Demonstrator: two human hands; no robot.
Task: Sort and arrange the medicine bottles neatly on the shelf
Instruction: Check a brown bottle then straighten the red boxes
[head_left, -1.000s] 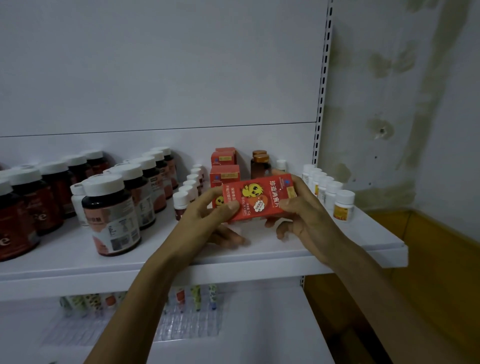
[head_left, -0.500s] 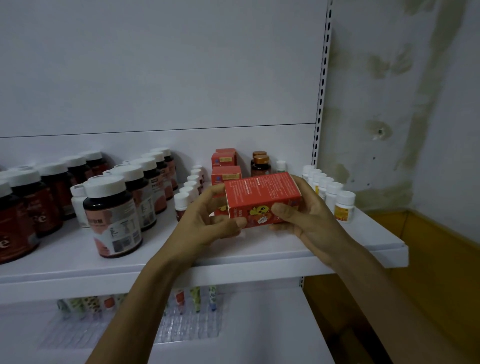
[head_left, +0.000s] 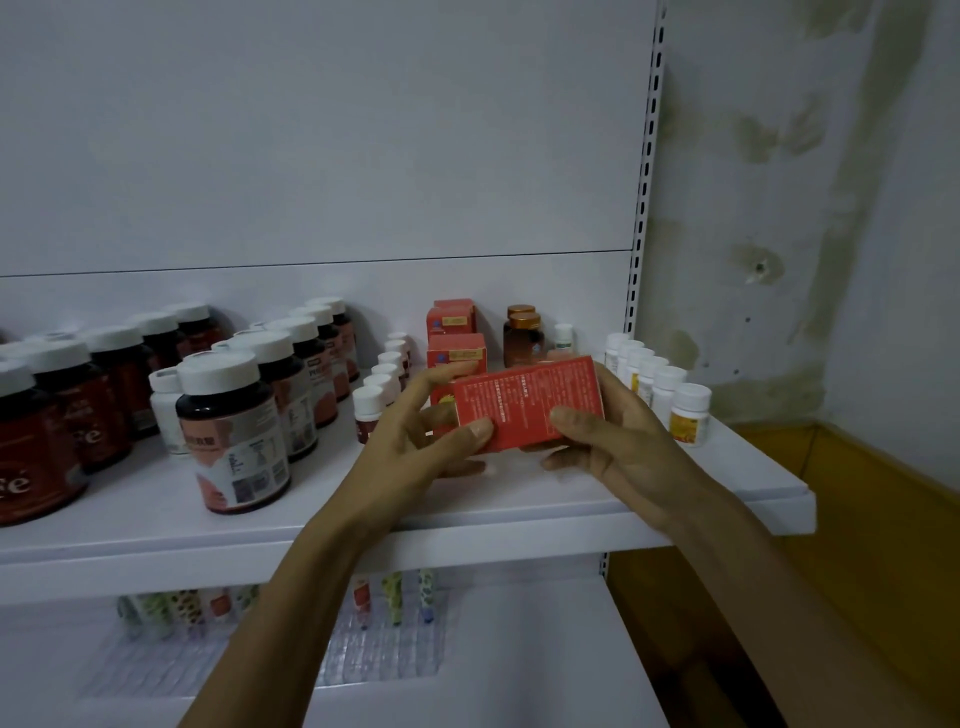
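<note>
Dim, flat, bluish light leaves soft shadows under the white shelf, with no glare, mild softness throughout, and wide-angle bending of the slotted upright above it.

Both hands — left hand, right hand — hold a red box over the white shelf.

One head-worn view only. It looks forward and slightly down at the shelf from close range. Back panel lies far; stained wall fills the right; lower shelf near, below.
</note>
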